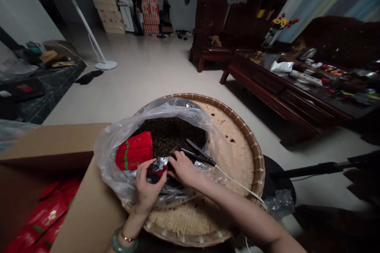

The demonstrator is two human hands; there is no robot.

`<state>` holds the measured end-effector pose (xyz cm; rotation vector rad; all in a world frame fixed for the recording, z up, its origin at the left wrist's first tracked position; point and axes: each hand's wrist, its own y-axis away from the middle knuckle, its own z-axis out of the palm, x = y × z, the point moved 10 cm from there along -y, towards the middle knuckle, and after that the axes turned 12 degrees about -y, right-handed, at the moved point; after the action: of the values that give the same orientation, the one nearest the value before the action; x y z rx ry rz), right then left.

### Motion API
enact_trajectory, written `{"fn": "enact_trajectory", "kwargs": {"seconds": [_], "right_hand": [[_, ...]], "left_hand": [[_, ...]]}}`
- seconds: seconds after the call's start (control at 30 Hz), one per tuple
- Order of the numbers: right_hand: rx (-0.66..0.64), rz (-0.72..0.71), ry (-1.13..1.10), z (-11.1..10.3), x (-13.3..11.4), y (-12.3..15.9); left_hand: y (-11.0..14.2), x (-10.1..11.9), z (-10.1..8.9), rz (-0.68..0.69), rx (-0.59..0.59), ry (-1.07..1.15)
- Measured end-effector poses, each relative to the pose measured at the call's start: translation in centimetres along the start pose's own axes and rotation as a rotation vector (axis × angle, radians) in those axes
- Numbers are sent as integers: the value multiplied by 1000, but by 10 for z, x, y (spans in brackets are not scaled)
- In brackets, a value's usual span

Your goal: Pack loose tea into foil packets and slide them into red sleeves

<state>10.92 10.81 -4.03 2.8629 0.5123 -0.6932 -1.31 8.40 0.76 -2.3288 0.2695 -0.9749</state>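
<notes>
A small red packet with a silver foil top [161, 163] is held between my two hands over the clear plastic bag. My left hand [148, 184] is closed on its left and lower side, thumb and fingers curved round it. The fingers of my right hand [183, 169] pinch the packet's right edge. Dark loose leaves that look like tea [169, 132] fill the open plastic bag [108, 174]. A stack of flat red packets [135, 151] lies on the leaves, left of my hands. Just beyond my right hand rests a black hair straightener [200, 154], its jaws apart.
The bag sits on a round woven bamboo tray [237, 146]. A white cord [237, 184] crosses the tray's right side. On the left, an open cardboard box [89, 201] holds red packets [44, 221]. A wooden table [267, 87] and a white fan [92, 39] stand farther off.
</notes>
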Motion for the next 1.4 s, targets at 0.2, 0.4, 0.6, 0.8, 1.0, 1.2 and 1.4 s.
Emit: {"fn": "enact_trajectory", "kwargs": {"seconds": [0.2,0.4,0.6,0.8,1.0,1.2,1.4], "right_hand": [[-37,27,-61,7,7,-4],[-32,43,-231,7,15,-8],[10,33,-401,9,23,-9],[165,45,-719,-6,33,-9],[137,551,-1613,21,58,9],[-34,698,-1871,36,41,27],[-13,575,-1887,14,40,28]], "left_hand": [[3,-8,3,-53,-3,13],[5,-17,6,-109,-6,32],[6,-19,7,-126,-9,36],[6,-18,7,-116,-8,39],[5,-15,7,-110,-13,26],[4,-8,5,-83,-24,1],[4,-5,10,-64,-84,-12]]}}
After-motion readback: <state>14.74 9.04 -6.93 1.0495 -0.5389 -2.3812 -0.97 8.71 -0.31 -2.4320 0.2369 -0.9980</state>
